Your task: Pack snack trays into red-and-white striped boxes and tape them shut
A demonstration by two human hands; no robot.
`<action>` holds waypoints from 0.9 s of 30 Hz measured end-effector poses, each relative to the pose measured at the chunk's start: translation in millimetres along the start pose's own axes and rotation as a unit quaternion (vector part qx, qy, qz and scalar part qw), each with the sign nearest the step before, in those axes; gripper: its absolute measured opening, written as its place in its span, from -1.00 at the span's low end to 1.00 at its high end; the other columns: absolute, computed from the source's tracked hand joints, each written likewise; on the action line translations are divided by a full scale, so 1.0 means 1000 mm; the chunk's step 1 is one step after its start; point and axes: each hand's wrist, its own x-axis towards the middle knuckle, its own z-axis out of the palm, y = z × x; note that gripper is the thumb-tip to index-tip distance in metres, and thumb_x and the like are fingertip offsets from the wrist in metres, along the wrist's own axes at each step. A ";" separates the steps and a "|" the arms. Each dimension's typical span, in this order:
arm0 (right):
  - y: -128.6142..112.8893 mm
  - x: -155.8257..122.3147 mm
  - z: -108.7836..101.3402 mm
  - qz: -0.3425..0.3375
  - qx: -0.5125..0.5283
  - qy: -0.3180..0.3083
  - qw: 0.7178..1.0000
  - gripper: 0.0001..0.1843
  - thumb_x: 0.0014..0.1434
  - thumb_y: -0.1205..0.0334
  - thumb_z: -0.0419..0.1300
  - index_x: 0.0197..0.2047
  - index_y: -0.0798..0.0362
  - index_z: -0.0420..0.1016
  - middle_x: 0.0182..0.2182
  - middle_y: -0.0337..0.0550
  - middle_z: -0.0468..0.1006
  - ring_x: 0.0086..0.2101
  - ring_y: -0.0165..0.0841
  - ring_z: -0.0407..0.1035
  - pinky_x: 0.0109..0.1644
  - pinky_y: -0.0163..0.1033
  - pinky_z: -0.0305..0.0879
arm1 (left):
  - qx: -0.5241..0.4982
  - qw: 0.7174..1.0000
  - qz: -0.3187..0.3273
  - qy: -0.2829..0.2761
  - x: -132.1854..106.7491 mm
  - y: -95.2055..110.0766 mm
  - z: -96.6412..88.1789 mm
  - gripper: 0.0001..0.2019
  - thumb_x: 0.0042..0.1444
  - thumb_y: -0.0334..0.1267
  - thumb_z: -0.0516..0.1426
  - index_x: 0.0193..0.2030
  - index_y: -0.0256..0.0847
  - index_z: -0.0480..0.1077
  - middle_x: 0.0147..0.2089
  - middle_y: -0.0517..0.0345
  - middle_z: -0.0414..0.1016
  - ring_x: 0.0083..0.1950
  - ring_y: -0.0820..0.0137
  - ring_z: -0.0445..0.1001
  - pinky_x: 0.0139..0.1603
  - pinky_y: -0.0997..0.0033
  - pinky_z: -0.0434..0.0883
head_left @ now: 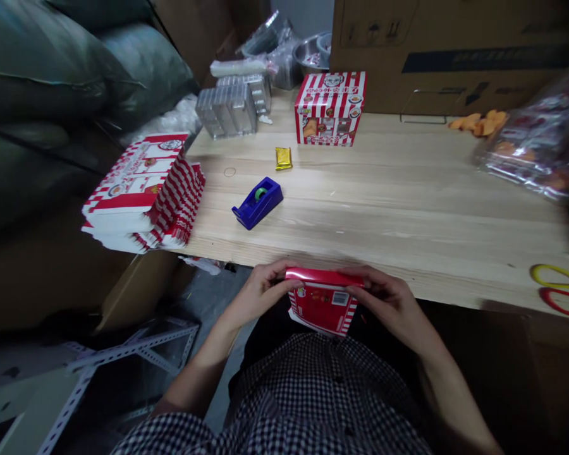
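A red cardboard box with striped edges and a barcode is held in front of my body at the table's front edge. My left hand grips its upper left corner, thumb on the near face. On the upper right corner my right hand is closed in the same way. A glossy red flap runs along the top between the two hands. The fingers behind the box are partly hidden. Beyond my hands, a blue tape dispenser with a green roll sits on the table.
Stacked flat striped boxes lie at the left. A yellow packet, an assembled striped box and clear plastic cases stand farther back. Scissors lie near the right edge; plastic-bagged items are behind them on the wooden table.
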 end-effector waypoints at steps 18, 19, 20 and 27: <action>0.028 0.015 -0.003 0.010 0.036 0.123 0.992 -0.71 0.13 0.07 0.40 -0.05 -0.14 0.70 -0.08 -0.14 0.72 -0.08 -0.15 0.62 0.05 -0.09 0.57 | 0.053 0.959 -0.107 0.258 0.094 -0.027 -0.151 -0.75 -0.12 -0.15 0.41 -0.50 -0.29 0.52 -0.55 0.14 0.49 -0.38 0.30 0.50 -0.30 0.39 0.41; 0.028 0.013 -0.002 0.012 0.039 0.118 0.992 -0.70 0.14 0.07 0.40 -0.04 -0.14 0.70 -0.08 -0.14 0.72 -0.09 -0.15 0.62 0.05 -0.09 0.57 | 0.033 0.962 -0.118 0.243 0.096 -0.029 -0.152 -0.72 -0.16 -0.14 0.42 -0.52 -0.29 0.50 -0.57 0.16 0.47 -0.43 0.35 0.47 -0.34 0.40 0.39; 0.028 0.011 -0.001 0.015 0.042 0.114 0.992 -0.69 0.14 0.07 0.39 -0.03 -0.15 0.70 -0.09 -0.15 0.72 -0.10 -0.16 0.63 0.05 -0.09 0.57 | 0.014 0.964 -0.125 0.236 0.098 -0.031 -0.151 -0.70 -0.19 -0.13 0.43 -0.53 -0.30 0.49 -0.54 0.14 0.50 -0.44 0.38 0.45 -0.36 0.41 0.39; 0.020 0.000 0.002 -0.002 0.052 0.120 0.991 -0.73 0.14 0.11 0.40 -0.05 -0.21 0.70 -0.07 -0.20 0.72 -0.12 -0.21 0.64 -0.03 -0.21 0.59 | -0.098 0.954 -0.093 0.266 0.085 -0.027 -0.146 -0.57 -0.21 -0.01 0.44 -0.36 -0.34 0.52 0.03 -0.17 0.60 -0.12 0.26 0.55 -0.16 0.26 0.52</action>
